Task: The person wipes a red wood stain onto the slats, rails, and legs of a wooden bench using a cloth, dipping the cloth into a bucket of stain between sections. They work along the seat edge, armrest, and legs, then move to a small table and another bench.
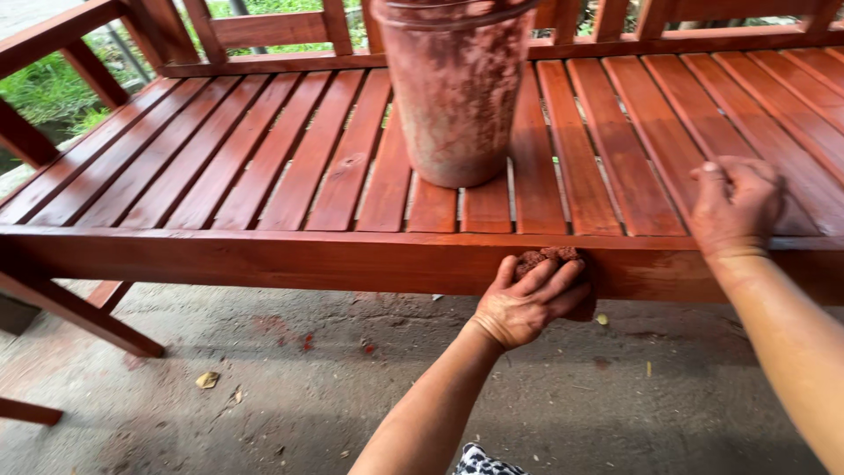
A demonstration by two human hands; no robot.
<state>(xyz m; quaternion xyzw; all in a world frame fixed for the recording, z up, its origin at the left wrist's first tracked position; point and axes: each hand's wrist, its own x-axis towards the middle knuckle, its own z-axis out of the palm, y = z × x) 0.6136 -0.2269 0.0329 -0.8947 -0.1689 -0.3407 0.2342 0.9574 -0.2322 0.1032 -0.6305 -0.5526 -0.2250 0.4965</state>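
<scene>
Sponge: a small, reddish-brown, stain-soaked porous sponge [547, 259] was pressed against the front rail of the red-brown slatted wooden bench [264, 259], just below the bucket.
Handling: it looked soft, light and squashy, probably wet and slippery with stain; best gripped across its back with fingers spread, as it was here.
Left hand: the left hand [526, 299] was closed over the sponge, fingers curled on top and thumb at the side, pinning it flat to the rail.
Left arm: it reached up from the lower middle of the view, wrist slightly bent, forearm stained reddish.
Right hand: the right hand [734, 204] rested knuckles-up on the bench slats, right of the bucket; its fingers were curled under, and I could not tell whether it held anything.
Right arm: it came in from the lower right edge, forearm angled up to the bench's front edge.
Bucket: a tall, stain-smeared reddish plastic bucket [455, 88] stood upright on the slats, behind the sponge.
Ground: grey concrete floor [264, 387] lay below the bench, with red drips and a dry leaf [207, 379].
</scene>
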